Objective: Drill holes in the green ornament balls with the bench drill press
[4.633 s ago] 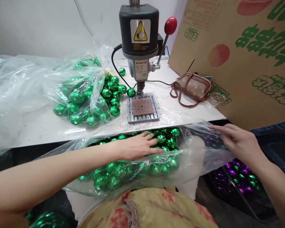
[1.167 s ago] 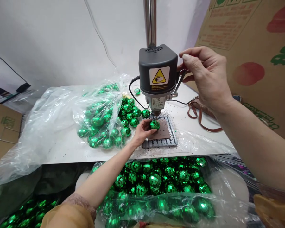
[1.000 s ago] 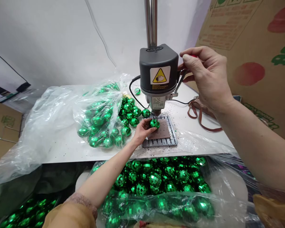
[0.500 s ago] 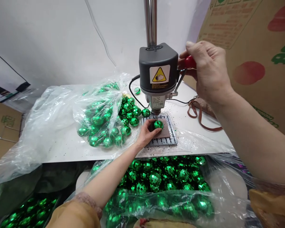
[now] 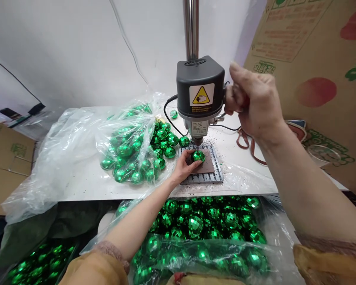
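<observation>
My left hand (image 5: 184, 168) presses a green mirrored ball (image 5: 198, 156) onto a brown pad (image 5: 208, 168), right under the chuck of a bench drill (image 5: 200, 95). The pad lies on a grey slotted metal plate (image 5: 201, 181). The ball touches or nearly touches the drill tip; I cannot tell which. My right hand (image 5: 253, 101) is closed around the drill's feed lever beside the drill head, and its red knob is hidden inside my fist.
A clear bag of green balls (image 5: 127, 152) sits left of the drill on a white table (image 5: 86, 186). Another bag of balls (image 5: 195, 225) lies below the table edge. Dark drilling grit (image 5: 222, 150) is scattered nearby, and a tan cardboard sheet (image 5: 302, 51) stands at right.
My right hand has pulled the lever knob lower and now hides it in a fist. My left hand has shifted the ball rightward under the chuck.
</observation>
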